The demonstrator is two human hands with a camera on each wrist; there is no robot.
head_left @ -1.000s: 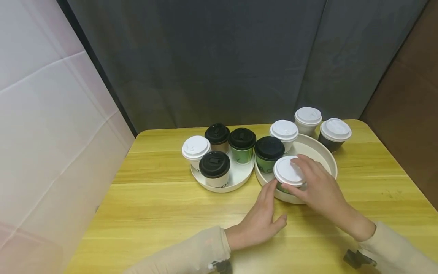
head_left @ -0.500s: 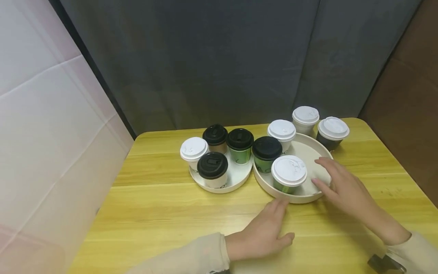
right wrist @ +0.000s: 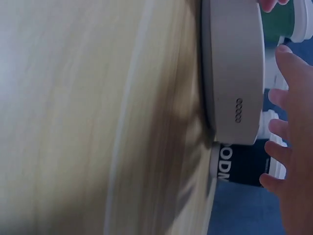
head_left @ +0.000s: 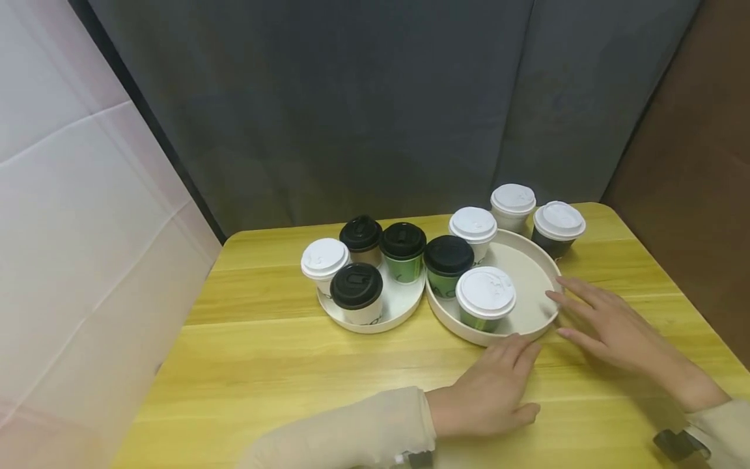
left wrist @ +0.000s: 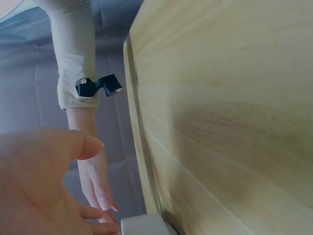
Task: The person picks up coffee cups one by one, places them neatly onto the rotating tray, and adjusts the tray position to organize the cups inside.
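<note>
My left hand [head_left: 489, 387] has its fingertips at the front rim of a round cream tray [head_left: 534, 280]. At the tray's right rim is my right hand [head_left: 618, 326], fingers spread; in the right wrist view they lie along the top of the tray wall [right wrist: 237, 73]. In the tray stand a green paper coffee cup with a white lid [head_left: 486, 294], a green one with a black lid [head_left: 448, 260] and a white one with a white lid [head_left: 473, 228]. The left wrist view has the left hand [left wrist: 39, 181] close to the tray's edge [left wrist: 144, 225].
A smaller white round tray [head_left: 404, 301] on the left holds several lidded cups, including a white cup with a black lid [head_left: 357, 293]. Behind the cream tray stand a white cup [head_left: 512, 203] and a dark cup [head_left: 558, 228], both white-lidded. A dark curtain [head_left: 322, 117] rises behind the table.
My right hand has let go of the white-lidded green cup and moved right to the cream tray's right rim. The left hand has slid right along the front rim.
</note>
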